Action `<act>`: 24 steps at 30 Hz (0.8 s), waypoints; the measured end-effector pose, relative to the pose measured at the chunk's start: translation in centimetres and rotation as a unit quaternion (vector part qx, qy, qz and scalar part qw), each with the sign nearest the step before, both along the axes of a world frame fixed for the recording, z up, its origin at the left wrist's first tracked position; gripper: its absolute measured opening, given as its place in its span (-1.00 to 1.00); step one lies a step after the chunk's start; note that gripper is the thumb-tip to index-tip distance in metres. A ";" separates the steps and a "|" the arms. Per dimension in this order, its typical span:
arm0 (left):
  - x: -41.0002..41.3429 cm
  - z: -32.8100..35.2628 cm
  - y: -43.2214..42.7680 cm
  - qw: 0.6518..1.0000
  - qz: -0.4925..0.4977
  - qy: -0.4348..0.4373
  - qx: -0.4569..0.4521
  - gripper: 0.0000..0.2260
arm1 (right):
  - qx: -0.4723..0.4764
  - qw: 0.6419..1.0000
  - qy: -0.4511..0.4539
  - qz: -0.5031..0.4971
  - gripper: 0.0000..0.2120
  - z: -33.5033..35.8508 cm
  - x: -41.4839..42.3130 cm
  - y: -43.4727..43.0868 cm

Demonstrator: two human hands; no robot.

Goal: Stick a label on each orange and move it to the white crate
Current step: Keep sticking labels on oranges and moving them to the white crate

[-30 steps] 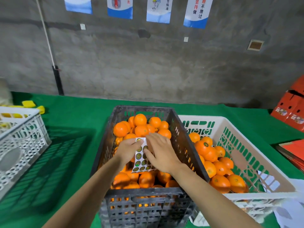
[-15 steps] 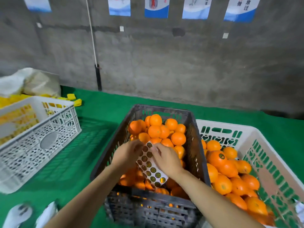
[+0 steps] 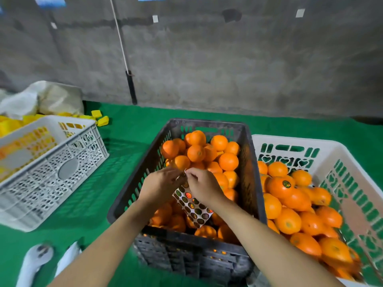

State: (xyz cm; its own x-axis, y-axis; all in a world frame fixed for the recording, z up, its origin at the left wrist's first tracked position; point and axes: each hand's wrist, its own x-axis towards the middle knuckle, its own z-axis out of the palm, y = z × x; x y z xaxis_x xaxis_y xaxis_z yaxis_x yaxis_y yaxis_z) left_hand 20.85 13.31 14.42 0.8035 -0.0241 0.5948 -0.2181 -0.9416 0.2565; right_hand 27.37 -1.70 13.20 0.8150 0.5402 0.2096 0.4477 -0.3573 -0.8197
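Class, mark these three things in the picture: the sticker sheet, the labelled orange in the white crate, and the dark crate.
sticker sheet (image 3: 193,206): head view, middle of the dotted sheet.
labelled orange (image 3: 276,190): head view, its peel beside the label.
dark crate (image 3: 204,123): head view, far rim.

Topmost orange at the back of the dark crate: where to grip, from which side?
Probably from above, fingers wrapped round its upper half. The topmost orange sits highest in the dark crate: its top is bare, while neighbours crowd its lower flanks.
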 end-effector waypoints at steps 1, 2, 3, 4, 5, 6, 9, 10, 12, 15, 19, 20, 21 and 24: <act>0.0 0.1 0.0 1.000 -0.003 0.001 0.002 -0.86 | -0.018 0.999 -0.026 -0.003 -0.74 0.1 0.0 0.0; 0.0 0.2 0.1 1.000 -0.005 0.004 0.005 -0.87 | -0.032 0.998 -0.057 -0.009 -0.73 0.2 0.2 -0.1; 0.1 0.2 0.2 1.000 -0.006 0.007 0.009 -0.88 | -0.040 0.995 -0.085 -0.014 -0.73 0.3 0.3 -0.2; 0.1 0.2 0.2 1.000 -0.008 0.010 0.013 -0.88 | -0.050 0.993 -0.107 -0.012 -0.72 0.3 0.3 -0.3; 0.1 0.2 0.1 1.000 -0.011 0.019 0.016 -0.88 | -0.063 0.990 -0.126 -0.010 -0.72 0.4 0.2 -0.4; 0.1 0.1 0.1 0.999 -0.017 0.031 0.015 -0.87 | -0.080 0.987 -0.140 -0.011 -0.73 0.4 0.2 -0.5; 0.3 -0.2 0.3 0.997 -0.033 0.071 0.014 -0.82 | -0.110 0.982 -0.152 -0.021 -0.73 0.3 0.1 -0.8; 0.3 -0.3 0.3 0.996 -0.036 0.082 0.024 -0.80 | -0.112 0.982 -0.149 -0.020 -0.74 0.2 0.1 -0.8; 0.3 -0.3 0.3 0.993 -0.036 0.098 0.046 -0.77 | -0.118 0.983 -0.140 -0.015 -0.74 0.3 0.1 -0.8; 0.5 -0.1 0.5 0.989 -0.033 0.120 0.074 -0.74 | -0.133 0.983 -0.130 -0.004 -0.75 0.5 0.3 -0.8; 0.9 0.0 0.3 0.985 -0.036 0.141 0.093 -0.75 | -0.173 0.974 -0.144 -0.009 -0.81 0.4 0.4 -0.9; 0.8 -0.1 0.2 0.984 -0.038 0.144 0.098 -0.76 | -0.182 0.974 -0.138 -0.009 -0.84 0.3 0.3 -0.8; 0.8 -0.3 0.2 0.983 -0.036 0.144 0.105 -0.77 | -0.188 0.974 -0.129 -0.004 -0.86 0.2 0.2 -0.7; 0.8 -0.4 0.3 0.982 -0.024 0.140 0.126 -0.78 | -0.186 0.977 -0.104 0.007 -0.87 0.2 0.1 -0.4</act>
